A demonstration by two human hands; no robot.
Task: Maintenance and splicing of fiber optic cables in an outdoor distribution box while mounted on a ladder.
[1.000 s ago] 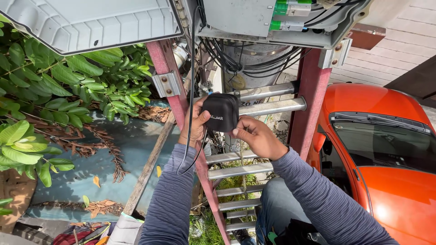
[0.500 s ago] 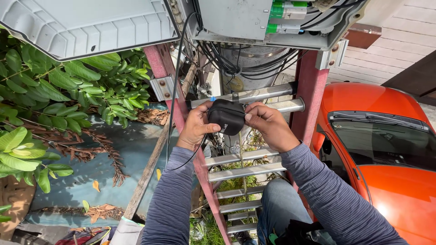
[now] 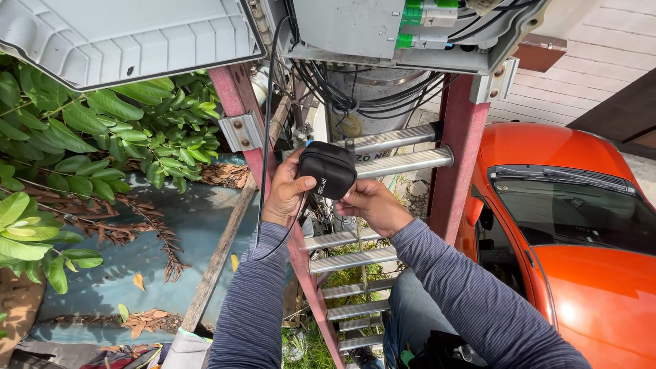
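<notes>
I stand high on a red ladder (image 3: pixel 459 157) with metal rungs, looking down. My left hand (image 3: pixel 285 191) grips the left side of a small black zipped pouch (image 3: pixel 326 169), thumb on its front. At the pouch's lower right edge my right hand (image 3: pixel 372 205) pinches it with the fingertips. The pouch is held just in front of the top rungs (image 3: pixel 400 162). A thin black cable (image 3: pixel 266 137) hangs from above and loops past my left wrist. Both arms wear grey striped sleeves.
An open grey junction box (image 3: pixel 383 34) with green connectors and bundled black cables hangs overhead; its lid (image 3: pixel 130 37) swings left. An orange car (image 3: pixel 567 232) is parked below right. Leafy bushes (image 3: pixel 82 143) and a wooden plank (image 3: pixel 222 253) lie below left.
The pouch has shifted slightly as my hands turned it; my right hand moved from its right side down to its lower edge. The view tilted a little.
</notes>
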